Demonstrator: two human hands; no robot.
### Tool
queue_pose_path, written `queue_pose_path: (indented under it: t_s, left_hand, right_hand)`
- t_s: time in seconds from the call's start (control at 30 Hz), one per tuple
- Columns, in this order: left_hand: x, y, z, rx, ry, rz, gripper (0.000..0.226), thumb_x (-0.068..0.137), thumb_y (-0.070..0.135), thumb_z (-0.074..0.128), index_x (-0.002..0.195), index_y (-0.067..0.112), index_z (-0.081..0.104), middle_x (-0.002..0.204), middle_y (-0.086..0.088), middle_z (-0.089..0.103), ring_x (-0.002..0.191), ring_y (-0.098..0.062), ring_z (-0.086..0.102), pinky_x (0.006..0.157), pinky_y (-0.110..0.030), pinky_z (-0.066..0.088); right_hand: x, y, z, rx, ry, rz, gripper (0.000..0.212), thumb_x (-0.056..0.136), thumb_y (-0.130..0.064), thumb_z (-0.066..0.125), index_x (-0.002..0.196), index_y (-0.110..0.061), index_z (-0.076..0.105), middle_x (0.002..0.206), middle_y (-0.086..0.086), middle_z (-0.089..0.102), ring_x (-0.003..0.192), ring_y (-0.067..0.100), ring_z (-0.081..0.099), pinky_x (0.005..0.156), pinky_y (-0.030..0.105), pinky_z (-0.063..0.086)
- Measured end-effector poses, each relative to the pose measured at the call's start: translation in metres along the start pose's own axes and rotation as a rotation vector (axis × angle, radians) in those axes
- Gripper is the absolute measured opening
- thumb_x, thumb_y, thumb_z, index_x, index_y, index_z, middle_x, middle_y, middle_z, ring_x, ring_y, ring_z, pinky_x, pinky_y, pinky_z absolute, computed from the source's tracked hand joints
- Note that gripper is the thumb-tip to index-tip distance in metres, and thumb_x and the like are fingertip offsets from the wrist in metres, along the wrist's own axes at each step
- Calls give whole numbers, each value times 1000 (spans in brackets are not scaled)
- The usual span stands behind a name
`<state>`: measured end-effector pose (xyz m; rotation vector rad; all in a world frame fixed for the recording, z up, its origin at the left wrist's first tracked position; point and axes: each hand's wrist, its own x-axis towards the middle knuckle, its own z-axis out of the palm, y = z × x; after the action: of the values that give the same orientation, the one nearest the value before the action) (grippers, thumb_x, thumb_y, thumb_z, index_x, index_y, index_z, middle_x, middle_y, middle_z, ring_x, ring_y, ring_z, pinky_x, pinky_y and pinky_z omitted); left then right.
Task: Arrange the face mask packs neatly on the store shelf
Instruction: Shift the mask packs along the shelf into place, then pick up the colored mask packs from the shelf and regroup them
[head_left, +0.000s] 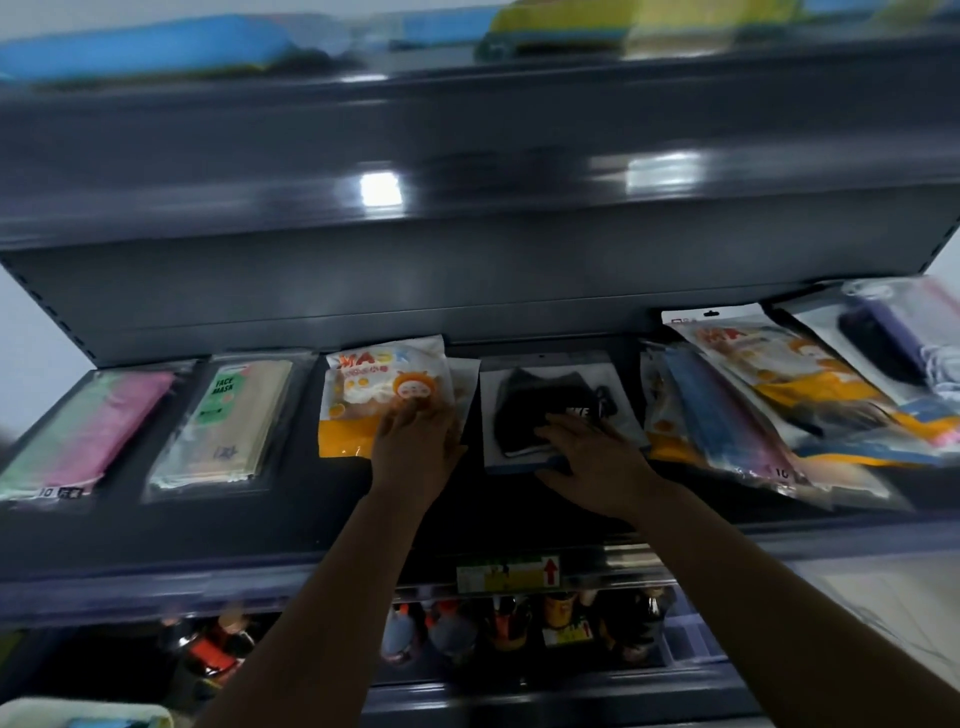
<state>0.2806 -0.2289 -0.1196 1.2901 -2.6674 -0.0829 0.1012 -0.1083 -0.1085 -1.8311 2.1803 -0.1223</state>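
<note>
Dark metal shelf (311, 519) holds flat plastic packs. Left hand (415, 447) lies open on the orange-white "MASK" pack (384, 395); right hand (597, 457) lies open on the clear black-mask pack (545, 400). Beige pack (228, 421) reads "FACE MASK".

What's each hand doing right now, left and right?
Left hand: open, fingers resting on the orange cartoon mask pack.
Right hand: open, flat on the black mask pack, not gripping it.
</note>
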Motion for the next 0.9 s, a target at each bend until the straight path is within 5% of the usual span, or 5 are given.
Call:
queue_pose_path:
  t_s: [0.47,0.7,0.9]
  left_hand:
    - [12,5,4,-81,33,-80,26,93,32,51,116,23,59,130,-2,55,130,-26,38,107,-37,28]
    - [12,20,-8,5,-10,-41,48,91,40,52,136,26,45,144,0,44,137,-27,32,110,-42,22]
    - [17,107,-30,-137,72,57,50,92,36,50,141,25,41,144,-2,46,133,-27,39,107,-39,30]
  right_hand:
    - [29,-8,3,-79,-29,115,61,99,-48,24,151,-19,9,160,2,-4,147,21,-8,118,50,0]
    - [13,-8,-11,-2,66,129,59,101,-37,25,152,-17,2,160,5,-3,147,23,-10,118,49,-3]
    - [-36,37,-68,-152,403,141,47,97,-29,37,141,-13,34,146,9,36,136,29,29,107,43,26]
